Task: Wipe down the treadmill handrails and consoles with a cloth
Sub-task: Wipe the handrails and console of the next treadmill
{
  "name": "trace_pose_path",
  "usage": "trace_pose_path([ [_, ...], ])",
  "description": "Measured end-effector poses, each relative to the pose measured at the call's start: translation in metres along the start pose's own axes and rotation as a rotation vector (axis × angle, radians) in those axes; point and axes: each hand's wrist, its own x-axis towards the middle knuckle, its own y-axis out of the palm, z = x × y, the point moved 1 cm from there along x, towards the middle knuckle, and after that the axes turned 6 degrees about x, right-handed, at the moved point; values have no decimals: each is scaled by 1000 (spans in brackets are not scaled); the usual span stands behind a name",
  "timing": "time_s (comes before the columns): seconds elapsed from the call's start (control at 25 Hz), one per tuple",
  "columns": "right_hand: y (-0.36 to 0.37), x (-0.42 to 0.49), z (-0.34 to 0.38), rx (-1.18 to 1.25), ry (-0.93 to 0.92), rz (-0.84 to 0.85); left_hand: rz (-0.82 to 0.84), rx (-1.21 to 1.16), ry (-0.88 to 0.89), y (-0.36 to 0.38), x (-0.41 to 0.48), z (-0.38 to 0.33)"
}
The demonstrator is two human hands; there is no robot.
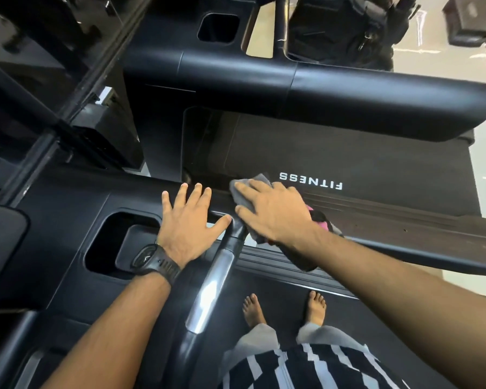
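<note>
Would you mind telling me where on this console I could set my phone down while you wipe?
The recessed pocket beside the left hand looks bare, as does the flat console top beyond it. It is crowded where the silver handgrip meets the console: the left hand rests there and the right hand presses the cloth.

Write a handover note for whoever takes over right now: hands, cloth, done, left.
Left hand: open, flat on the console top beside the cup recess.
Right hand: open, pressing the grey cloth onto the console's front edge, where the grip bar joins.
Done: wiping under way here; which surfaces are finished cannot be told.
Left: likely the grip bar and the padded handrail across from you.
</note>
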Motion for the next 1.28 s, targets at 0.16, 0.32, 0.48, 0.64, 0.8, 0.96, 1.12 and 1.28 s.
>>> trace_pose_path([
  [0.16, -16, 24, -21, 84, 406, 118, 19, -12, 19, -2, 1, -2],
  [0.32, 2, -16, -7, -96, 38, -20, 17, 2, 33, -2, -1, -6],
  [0.48, -21, 20, -29, 121, 436, 122, 44, -10, 45, -4, 1, -9],
  [0.64, 4, -28, -12, -120, 88, -56, 8, -8, 32, -4, -3, -13],
  [0.8, -21, 11, -35, 127, 426, 90, 33, -17, 41, -5, -1, -17],
  [0.96, 0, -29, -16, -98, 136, -64, 24, -8, 48, -5, -2, -25],
  [1.12, -25, 4, -52, 140, 398, 97, 55, 8, 58, -7, 0, -28],
  [1.28, -2, -36, -37, -82, 127, -35, 29, 14, 57, -7, -1, -37],
])
